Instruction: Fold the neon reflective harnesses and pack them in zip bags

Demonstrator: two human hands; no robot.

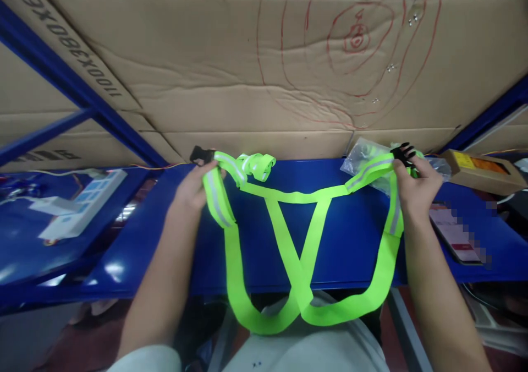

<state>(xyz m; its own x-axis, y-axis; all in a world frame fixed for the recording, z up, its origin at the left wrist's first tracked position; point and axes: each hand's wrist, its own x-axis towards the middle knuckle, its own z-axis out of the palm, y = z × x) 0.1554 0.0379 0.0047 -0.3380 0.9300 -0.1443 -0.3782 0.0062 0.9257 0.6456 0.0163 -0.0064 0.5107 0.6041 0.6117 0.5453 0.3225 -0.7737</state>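
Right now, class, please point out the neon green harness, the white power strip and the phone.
Neon green harness (301,290): head view, where its straps cross.
White power strip (87,200): head view, middle of its top face.
Phone (454,232): head view, on its screen.

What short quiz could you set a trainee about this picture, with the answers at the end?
1. True or false: the left hand and the right hand each hold a part of the green harness.
2. Pick one. What lies on the blue table to the right of the green harness?
(a) a hammer
(b) a phone
(c) a cup
3. Short answer: what colour are the curved lines drawn on the cardboard?

Key: 1. True. 2. (b). 3. Red.
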